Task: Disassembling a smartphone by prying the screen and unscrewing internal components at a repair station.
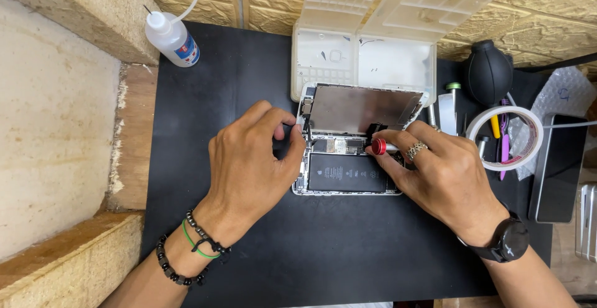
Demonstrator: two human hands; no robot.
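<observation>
An opened smartphone (pixel 346 172) lies on a black mat (pixel 311 246), its black battery showing. Its screen panel (pixel 364 107) is tilted up and leans against a white plastic parts box (pixel 364 59). My left hand (pixel 255 165) rests on the phone's left edge, with its fingertips pinched near the top left corner. My right hand (pixel 444 171), wearing a ring, holds a small screwdriver with a red cap (pixel 379 146) over the phone's upper right inner part. The screwdriver tip is hidden.
A white squeeze bottle (pixel 172 38) lies at the mat's back left. At the right are a black rubber air blower (pixel 488 71), a roll of tape (pixel 505 137), several small tools and a dark phone (pixel 558 168). Wooden blocks border the left side.
</observation>
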